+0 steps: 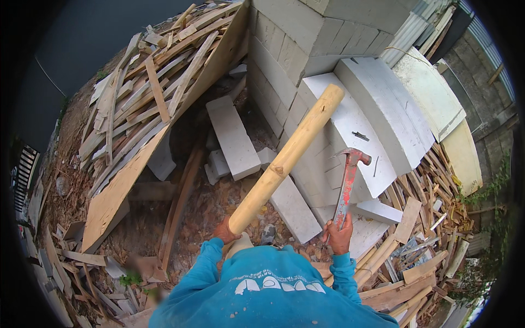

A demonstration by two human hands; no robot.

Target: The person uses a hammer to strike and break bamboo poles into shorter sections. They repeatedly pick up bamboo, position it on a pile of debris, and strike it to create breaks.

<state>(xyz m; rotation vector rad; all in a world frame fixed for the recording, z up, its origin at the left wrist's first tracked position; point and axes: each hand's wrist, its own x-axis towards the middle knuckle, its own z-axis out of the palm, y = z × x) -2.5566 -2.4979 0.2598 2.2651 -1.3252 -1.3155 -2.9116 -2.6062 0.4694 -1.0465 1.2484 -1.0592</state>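
Observation:
My left hand [223, 230] is closed around the lower end of a peeled round wooden pole [279, 168]. The pole slants up and to the right, its far end over the stacked white blocks. In my right hand [339, 236] is a claw hammer [348, 183] with a worn red-and-grey handle. Its head points up, in front of the blocks and apart from the pole. On a white block [356, 117] lie a few dark nails [360, 136], just beyond the hammer head.
A block wall corner [306, 38] rises ahead. To the left, a plywood sheet [126, 186] leans beside a large heap of planks [158, 82]. Loose blocks [233, 136] lie on the leaf-strewn ground. Scrap wood and poles [426, 273] are piled at the right.

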